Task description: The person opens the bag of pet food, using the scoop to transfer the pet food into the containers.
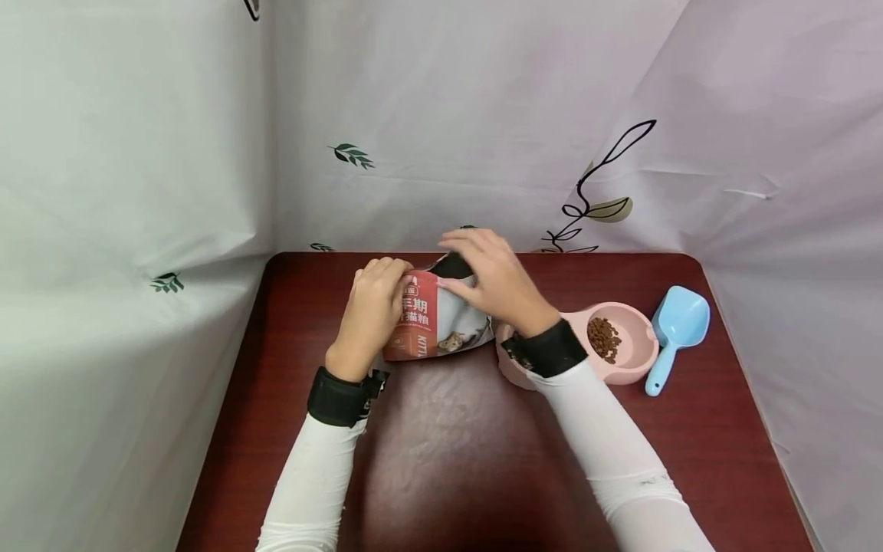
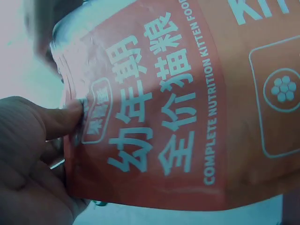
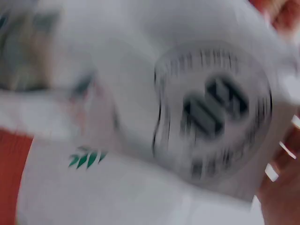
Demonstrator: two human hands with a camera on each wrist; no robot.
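A red, white and orange kitten food bag (image 1: 418,326) lies tilted at the back of the table, its dark mouth (image 1: 451,266) gaping at the top. My left hand (image 1: 372,303) grips the bag's upper left edge. In the left wrist view, its thumb (image 2: 65,119) presses on the red front with fingers curled behind. Over the bag's upper right my right hand (image 1: 493,276) spreads, blurred, its fingers fairly straight and the thumb apart near the front rim. The right wrist view shows the bag's white panel with a round emblem (image 3: 215,110), also blurred.
A pink double bowl (image 1: 638,368) stands to the right, partly behind my right wrist; brown kibble (image 1: 604,340) lies in its right basin. Beside it rests a light blue scoop (image 1: 679,322). Pale fabric walls (image 1: 441,115) enclose the dark red table (image 1: 276,429).
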